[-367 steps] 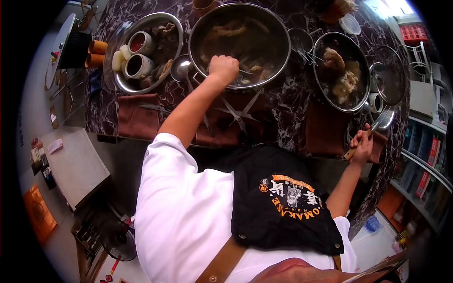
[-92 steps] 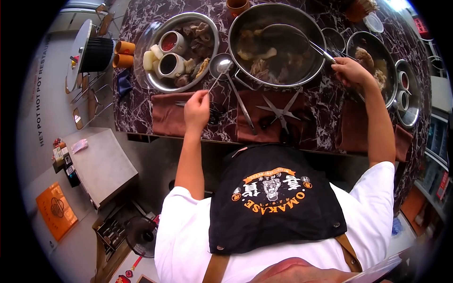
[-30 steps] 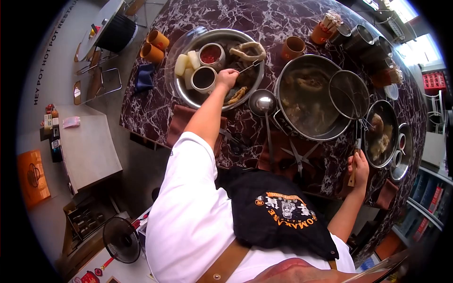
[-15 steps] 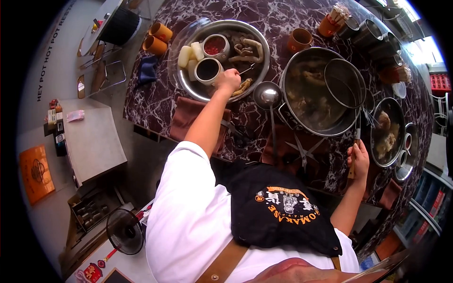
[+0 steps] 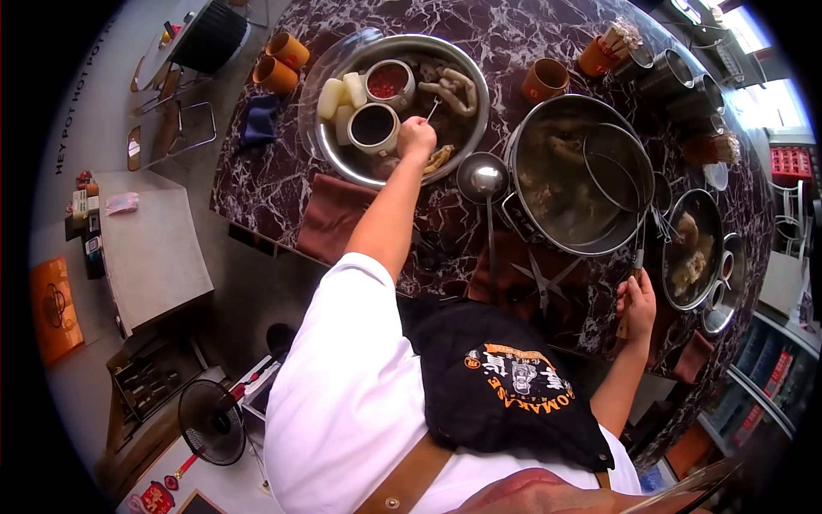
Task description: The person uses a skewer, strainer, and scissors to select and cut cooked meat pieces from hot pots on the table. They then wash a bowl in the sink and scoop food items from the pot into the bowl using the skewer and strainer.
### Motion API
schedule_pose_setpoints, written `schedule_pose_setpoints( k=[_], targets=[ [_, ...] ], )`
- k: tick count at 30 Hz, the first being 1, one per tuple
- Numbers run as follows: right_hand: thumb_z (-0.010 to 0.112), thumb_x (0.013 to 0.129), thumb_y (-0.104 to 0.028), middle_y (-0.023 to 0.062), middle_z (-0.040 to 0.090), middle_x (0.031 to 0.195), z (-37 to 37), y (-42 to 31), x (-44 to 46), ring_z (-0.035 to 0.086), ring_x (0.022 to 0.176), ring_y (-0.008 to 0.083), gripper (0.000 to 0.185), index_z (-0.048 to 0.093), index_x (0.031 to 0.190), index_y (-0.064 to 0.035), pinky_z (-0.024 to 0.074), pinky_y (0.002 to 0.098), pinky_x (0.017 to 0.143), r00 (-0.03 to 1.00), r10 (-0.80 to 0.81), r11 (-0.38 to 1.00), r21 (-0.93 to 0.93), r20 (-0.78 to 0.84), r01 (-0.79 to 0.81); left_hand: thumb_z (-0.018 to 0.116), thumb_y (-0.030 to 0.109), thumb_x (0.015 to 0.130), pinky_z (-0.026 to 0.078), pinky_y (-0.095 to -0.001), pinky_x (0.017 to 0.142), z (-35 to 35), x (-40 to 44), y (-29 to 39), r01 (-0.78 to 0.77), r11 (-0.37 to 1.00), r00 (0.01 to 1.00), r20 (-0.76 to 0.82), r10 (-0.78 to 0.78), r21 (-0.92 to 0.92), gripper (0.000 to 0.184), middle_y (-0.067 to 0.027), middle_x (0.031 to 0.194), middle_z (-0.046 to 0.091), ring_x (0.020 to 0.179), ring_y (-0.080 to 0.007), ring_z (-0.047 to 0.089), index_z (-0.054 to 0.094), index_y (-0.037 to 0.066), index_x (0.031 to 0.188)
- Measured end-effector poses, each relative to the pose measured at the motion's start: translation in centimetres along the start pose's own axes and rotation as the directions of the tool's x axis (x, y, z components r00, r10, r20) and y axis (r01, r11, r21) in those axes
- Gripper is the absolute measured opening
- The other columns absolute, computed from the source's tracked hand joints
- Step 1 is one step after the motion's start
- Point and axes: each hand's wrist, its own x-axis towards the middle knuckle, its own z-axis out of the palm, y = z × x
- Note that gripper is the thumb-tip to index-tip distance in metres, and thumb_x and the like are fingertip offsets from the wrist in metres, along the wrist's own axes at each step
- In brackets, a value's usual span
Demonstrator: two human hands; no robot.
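The pale coil has come down into the left basin, apparently unloading the thin tool in my left hand, grip closed; my right hand grasps the strainer at the pot.

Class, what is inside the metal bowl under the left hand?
A red-filled cup, a dark-filled cup, white chunks and coiled pieces show; whatever lies beneath the left hand is covered.

Metal tool: grip covered by the left hand.
Strainer handle: partly covered by the right hand.
Pot: contents blurred by murky liquid.
Scissors: handles lost in shadow.
Wall lettering: cut off above.
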Motion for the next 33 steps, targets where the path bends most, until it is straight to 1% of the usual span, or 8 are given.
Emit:
schedule_pose_setpoints(
  k=[3,10,16,21,26,29,30,33],
  targets=[
    [0.049,0.099,-0.016,0.0018,0.057,0.075,0.2,-0.2,-0.2,0.048,0.048,0.0055,0.035,0.043,0.131,-0.0044,0.0382,0.0181,0.041,1.000,0.007,1.000,0.025,-0.001,-0.007,0.050,0.025,0.087,0.050,-0.0446,0.082,-0.2,-1.4,3.3,-0.030,0.991,0.999,0.040,0.025,0.128,0.028,-0.0183,0.098,0.068,0.095,-0.0374,0.064,0.069,0.010,0.102],
    [0.047,0.099,-0.015,0.0011,0.056,0.074,0.7,0.2,-0.2,0.048,0.049,0.0049,0.037,0.042,0.134,-0.0041,0.0376,0.0177,0.041,1.000,0.018,1.000,0.011,-0.024,-0.018,0.052,0.020,0.088,0.051,-0.0476,0.078,-1.0,-2.8,4.8,-0.111,0.986,0.991,-0.056,0.119,0.128,0.022,-0.0172,0.098,0.069,0.092,-0.0384,0.065,0.068,0.012,0.100],
    [0.050,0.098,-0.014,0.0003,0.056,0.074,0.9,0.0,0.2,0.048,0.050,0.0042,0.044,0.039,0.139,-0.0037,0.0378,0.0176,0.041,0.999,0.018,1.000,0.005,-0.046,-0.018,0.048,0.025,0.089,0.051,-0.0466,0.084,-0.1,0.7,5.1,-0.169,0.950,0.985,0.074,0.155,0.262,0.027,-0.0183,0.104,0.068,0.098,-0.0385,0.064,0.068,0.014,0.103],
    [0.051,0.097,-0.013,0.0008,0.056,0.075,1.2,0.1,0.6,0.047,0.050,0.0041,0.049,0.034,0.142,-0.0049,0.0372,0.0178,0.042,0.993,-0.050,0.998,-0.030,-0.108,0.047,0.047,0.027,0.089,0.050,-0.0466,0.086,-2.8,3.3,7.3,-0.285,0.876,0.958,0.140,0.249,0.390,0.029,-0.0169,0.104,0.068,0.099,-0.0378,0.064,0.068,0.016,0.106],
    [0.054,0.093,-0.006,0.0010,0.054,0.076,1.9,-0.3,1.6,0.043,0.050,0.0033,0.049,0.036,0.139,-0.0055,0.0361,0.0166,0.044,0.968,-0.185,0.976,-0.144,-0.172,0.161,0.049,0.028,0.089,0.051,-0.0459,0.084,-5.7,3.7,9.7,-0.416,0.852,0.904,0.045,0.425,0.319,0.029,-0.0175,0.101,0.068,0.097,-0.0373,0.064,0.069,0.015,0.105],
    [0.056,0.091,-0.006,0.0081,0.065,0.096,1.3,-0.8,3.3,0.062,0.077,0.0144,0.047,0.040,0.135,-0.0022,0.0510,0.0272,0.070,0.903,-0.407,0.823,-0.486,-0.140,0.295,0.050,0.027,0.089,0.051,-0.0449,0.082,-7.2,0.8,10.4,-0.477,0.850,0.876,0.042,0.481,0.225,0.027,-0.0172,0.098,0.069,0.093,-0.0370,0.065,0.069,0.013,0.102],
    [0.058,0.090,-0.008,0.0132,0.067,0.108,1.5,-1.3,4.1,0.065,0.097,0.0223,0.047,0.042,0.134,-0.0013,0.0500,0.0339,0.083,0.873,-0.481,0.797,-0.457,-0.086,0.394,0.052,0.026,0.089,0.051,-0.0437,0.080,-7.4,-0.6,10.2,-0.494,0.852,0.869,0.053,0.492,0.174,0.025,-0.0164,0.096,0.069,0.091,-0.0369,0.065,0.070,0.012,0.100],
    [0.060,0.087,-0.015,0.0188,0.064,0.112,2.8,-4.2,6.7,0.063,0.098,0.0372,0.049,0.045,0.133,-0.0116,0.0509,0.0423,0.080,0.801,-0.590,0.476,-0.756,0.105,0.450,0.055,0.025,0.089,0.052,-0.0413,0.075,-6.7,-4.6,6.8,-0.457,0.888,0.886,0.121,0.448,0.053,0.023,-0.0159,0.091,0.069,0.085,-0.0342,0.067,0.069,0.011,0.101]
  ],
)
